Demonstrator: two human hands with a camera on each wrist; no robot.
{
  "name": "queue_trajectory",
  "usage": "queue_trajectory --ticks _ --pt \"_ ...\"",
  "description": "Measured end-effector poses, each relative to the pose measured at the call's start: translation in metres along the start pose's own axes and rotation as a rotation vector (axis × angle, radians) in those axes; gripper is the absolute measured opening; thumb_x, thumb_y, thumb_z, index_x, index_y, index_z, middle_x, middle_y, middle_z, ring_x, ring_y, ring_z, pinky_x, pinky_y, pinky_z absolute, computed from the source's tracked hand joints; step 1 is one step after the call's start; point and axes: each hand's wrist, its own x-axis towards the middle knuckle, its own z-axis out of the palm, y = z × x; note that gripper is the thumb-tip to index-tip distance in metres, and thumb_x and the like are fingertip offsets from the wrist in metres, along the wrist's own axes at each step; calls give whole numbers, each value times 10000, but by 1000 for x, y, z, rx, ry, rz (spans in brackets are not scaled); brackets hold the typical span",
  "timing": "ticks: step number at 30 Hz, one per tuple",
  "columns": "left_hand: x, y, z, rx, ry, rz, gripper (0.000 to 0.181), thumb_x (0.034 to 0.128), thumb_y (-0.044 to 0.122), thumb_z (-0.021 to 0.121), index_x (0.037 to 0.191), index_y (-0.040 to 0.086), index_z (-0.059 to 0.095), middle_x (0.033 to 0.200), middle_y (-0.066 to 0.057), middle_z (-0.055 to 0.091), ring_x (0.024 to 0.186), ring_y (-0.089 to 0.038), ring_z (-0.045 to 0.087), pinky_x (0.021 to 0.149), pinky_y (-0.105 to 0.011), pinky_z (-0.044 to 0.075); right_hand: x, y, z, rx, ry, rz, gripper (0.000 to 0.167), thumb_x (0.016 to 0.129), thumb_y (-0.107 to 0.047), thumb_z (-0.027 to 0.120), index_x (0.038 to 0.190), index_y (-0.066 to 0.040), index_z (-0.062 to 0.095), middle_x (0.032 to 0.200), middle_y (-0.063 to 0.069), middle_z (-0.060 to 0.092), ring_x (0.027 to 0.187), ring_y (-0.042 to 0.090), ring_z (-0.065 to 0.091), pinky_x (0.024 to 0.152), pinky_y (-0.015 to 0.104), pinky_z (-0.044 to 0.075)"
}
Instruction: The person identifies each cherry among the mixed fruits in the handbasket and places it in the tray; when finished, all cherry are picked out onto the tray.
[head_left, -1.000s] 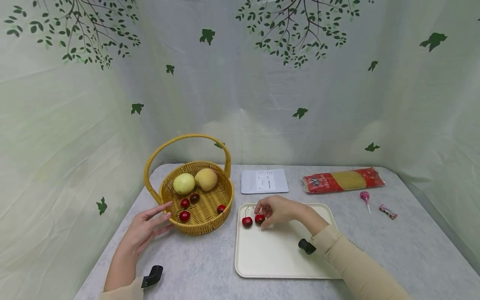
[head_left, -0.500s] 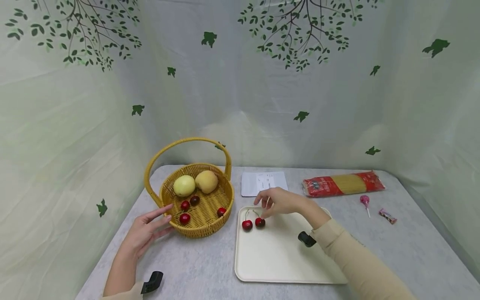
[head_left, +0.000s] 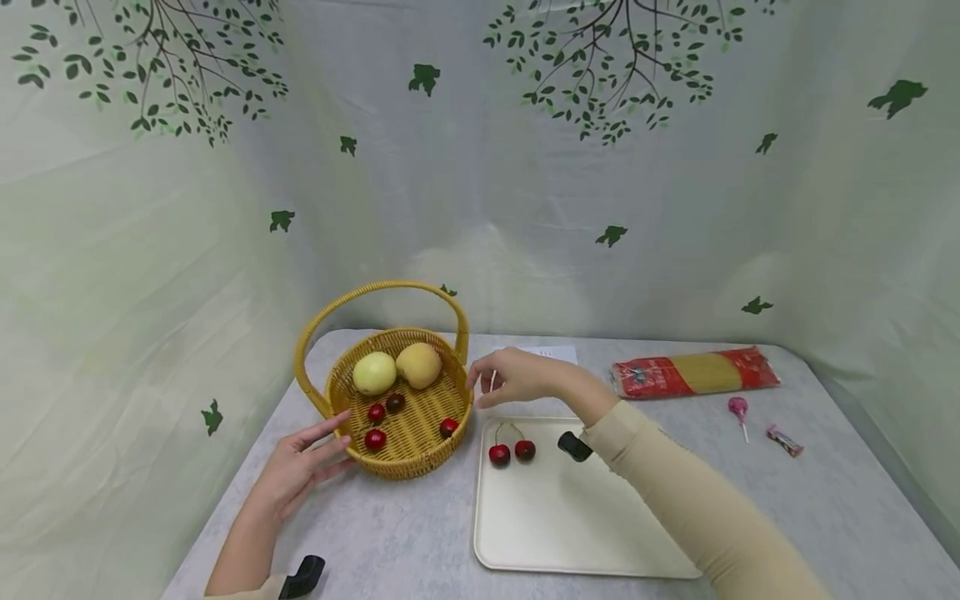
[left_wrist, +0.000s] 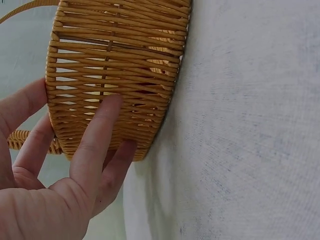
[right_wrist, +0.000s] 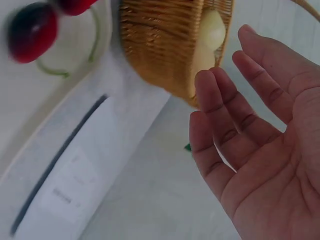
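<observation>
A woven wicker basket (head_left: pixel 401 467) with a tall handle holds several dark red cherries (head_left: pixel 376 439), a pale green-yellow round fruit (head_left: pixel 374 373) and a peach-like yellow fruit (head_left: pixel 418 365). My left hand (head_left: pixel 300 462) rests its extended fingers on the basket's near left side; the left wrist view has the fingertips against the woven wall (left_wrist: pixel 115 65). Just off the basket's right rim hovers my right hand (head_left: pixel 528 379), fingers loosely bent, palm holding nothing in the right wrist view. Two stemmed cherries (head_left: pixel 499 455) lie at the far left of a cream tray (head_left: pixel 555 525).
Behind my right hand lies a white packet (head_left: pixel 558 352), partly hidden. At the back right are a red-and-yellow spaghetti pack (head_left: pixel 697 372), a pink lollipop (head_left: pixel 738 406) and a small wrapped candy (head_left: pixel 784 441). A leaf-printed curtain (head_left: pixel 495 183) encloses the table.
My right hand has left the cherries on the tray and moved up and left to the basket's right rim. My left hand stays at the basket. Both cherries stay on the tray.
</observation>
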Motion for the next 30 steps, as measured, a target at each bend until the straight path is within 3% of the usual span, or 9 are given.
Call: queue_trajectory --ticks 4,7,15,20,24,30 --pt "-1 -1 -1 -16 -8 4 570 1064 146 692 1602 91 511 1783 -157 156 1271 8 628 1081 -435 613 23 -18 0 -46 -38 -24 230 1024 -205 763 1243 -143 729 1030 12 737 969 163 689 834 244 579" --pt "-1 -1 0 -23 1 8 572 1066 143 688 1604 80 506 1776 -162 176 1279 -2 625 1071 -426 620 41 -28 3 -98 -74 -19 264 1016 -226 776 1256 -123 737 1047 30 747 943 129 674 814 240 568" --pt "0 -2 0 -40 11 1 558 1065 131 686 1596 81 521 1758 -171 207 1271 -40 638 1077 -441 616 77 -45 20 -178 -170 126 367 1003 -316 790 1320 -133 762 1145 21 764 916 111 680 804 254 556" --pt "1 -2 0 -43 7 10 572 1065 137 687 1605 77 507 1749 -172 221 1280 -60 640 1081 -443 613 88 -49 21 -74 -238 273 291 992 -306 803 1223 -139 747 1032 40 774 913 207 797 801 269 612" --pt "2 -2 0 -48 11 13 568 1064 136 689 1601 81 515 1747 -173 225 1276 -61 639 1074 -447 617 95 -50 20 50 -274 381 211 965 -303 834 1096 -177 729 1094 62 733 1005 245 801 807 294 660" --pt "0 -4 -1 -68 14 14 552 1061 119 687 1589 77 531 1742 -182 222 1268 -89 655 1071 -457 618 104 -50 22 105 -328 421 193 954 -343 843 1026 -186 757 1196 108 727 1069 274 787 845 330 671"
